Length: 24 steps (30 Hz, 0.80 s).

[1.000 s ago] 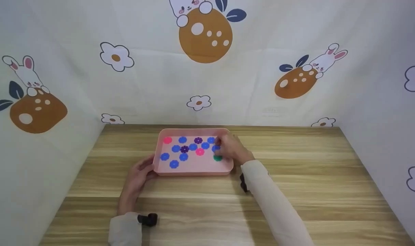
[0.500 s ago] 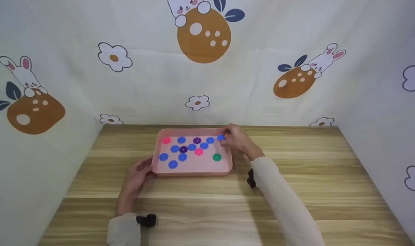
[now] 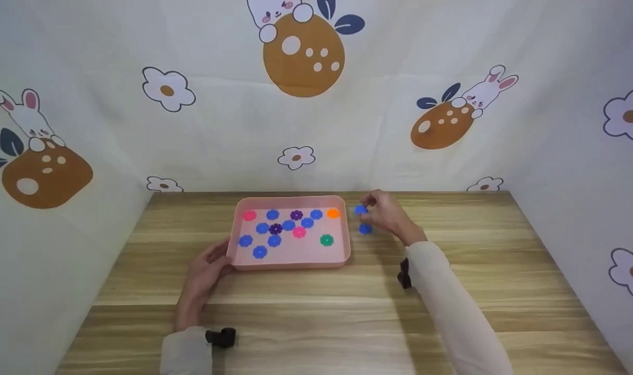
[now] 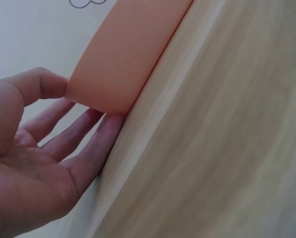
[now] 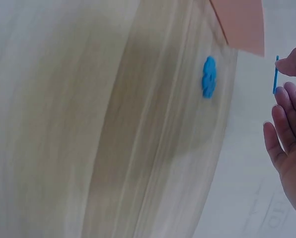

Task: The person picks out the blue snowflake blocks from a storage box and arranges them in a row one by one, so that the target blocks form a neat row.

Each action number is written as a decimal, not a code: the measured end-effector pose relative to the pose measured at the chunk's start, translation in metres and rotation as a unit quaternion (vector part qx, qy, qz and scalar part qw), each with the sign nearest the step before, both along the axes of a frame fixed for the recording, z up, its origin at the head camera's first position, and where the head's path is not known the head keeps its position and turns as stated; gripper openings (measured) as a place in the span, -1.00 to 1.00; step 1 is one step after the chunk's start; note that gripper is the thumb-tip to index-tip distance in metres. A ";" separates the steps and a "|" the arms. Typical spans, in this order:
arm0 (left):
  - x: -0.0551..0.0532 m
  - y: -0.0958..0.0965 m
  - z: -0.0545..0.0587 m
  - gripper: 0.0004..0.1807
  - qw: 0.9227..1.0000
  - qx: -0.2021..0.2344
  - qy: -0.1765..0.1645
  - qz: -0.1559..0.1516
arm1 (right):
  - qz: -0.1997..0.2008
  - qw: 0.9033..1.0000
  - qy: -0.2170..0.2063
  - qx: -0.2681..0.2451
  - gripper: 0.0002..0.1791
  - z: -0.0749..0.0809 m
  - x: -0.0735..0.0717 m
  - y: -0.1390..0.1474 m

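A shallow pink tray (image 3: pixel 285 264) holds several flower-shaped plastic discs, mostly blue, such as a blue disc (image 3: pixel 260 252). My left hand (image 3: pixel 204 276) holds the tray's near left corner; in the left wrist view the thumb lies at the rim and the fingers against the outer wall. To the right of the tray, my right hand (image 3: pixel 389 213) pinches a blue flower disc (image 3: pixel 361 209) between thumb and fingers, seen edge-on in the right wrist view. Another blue disc (image 5: pixel 208 78) lies on the table just below that hand.
Inside the tray are also an orange disc (image 3: pixel 333 213), a green disc (image 3: pixel 327 240), two pink and two purple ones. The wooden table (image 3: pixel 295 323) ends at a patterned cloth backdrop (image 3: pixel 223 130), which also encloses both sides.
My right hand has lifted a blue disc out of the tray's right side and carried it right, past the rim. An orange disc has come into sight there. The left hand stays at the corner.
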<state>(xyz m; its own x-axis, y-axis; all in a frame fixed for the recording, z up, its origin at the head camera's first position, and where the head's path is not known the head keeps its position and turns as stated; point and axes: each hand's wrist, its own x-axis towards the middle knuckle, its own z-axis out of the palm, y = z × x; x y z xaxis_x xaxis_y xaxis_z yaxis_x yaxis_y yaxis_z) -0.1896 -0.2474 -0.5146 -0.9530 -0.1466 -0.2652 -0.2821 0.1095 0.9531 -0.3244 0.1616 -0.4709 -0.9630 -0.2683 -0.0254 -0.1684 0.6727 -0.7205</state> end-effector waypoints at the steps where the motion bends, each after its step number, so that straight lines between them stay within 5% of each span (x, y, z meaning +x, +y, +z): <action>1: 0.000 0.000 0.000 -0.41 1.000 0.000 -0.001 0.003 | 0.000 1.000 -0.004 0.001 -0.54 -0.001 0.000 0.003; 13: 0.002 -0.002 -0.001 -0.46 0.999 0.026 0.025 0.013 | 0.001 0.999 -0.015 0.042 -0.62 -0.025 0.009 0.031; 24: 0.009 -0.002 0.014 -0.42 0.999 -0.025 -0.035 0.011 | -0.004 0.999 -0.039 0.025 -0.63 -0.033 0.013 0.040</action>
